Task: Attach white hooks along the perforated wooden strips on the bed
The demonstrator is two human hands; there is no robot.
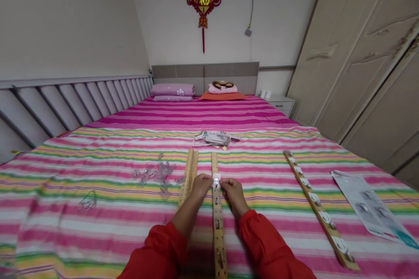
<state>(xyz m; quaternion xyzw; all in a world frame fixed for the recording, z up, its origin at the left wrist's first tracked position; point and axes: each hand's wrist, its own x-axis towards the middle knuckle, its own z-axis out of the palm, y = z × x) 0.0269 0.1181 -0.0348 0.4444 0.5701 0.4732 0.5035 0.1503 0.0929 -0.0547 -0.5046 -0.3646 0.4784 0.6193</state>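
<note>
Pinching a white-backed hook [216, 182]: left hand [201, 184] and right hand [233, 191], at the perforated wooden strip [214, 162]. Metal hooks [218, 224] line it toward the bed's [108, 237] near edge; far end bare.

Matt wooden strip [218, 212]; shiny metal hook [216, 182]; matt cloth bedspread [108, 231]

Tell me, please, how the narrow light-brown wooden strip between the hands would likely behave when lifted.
The strip would probably feel stiff, being long and straight. It seems unlikely to roll, lying flat on the multicoloured striped cloth. The shiny metal pieces along it might add weight.
</note>
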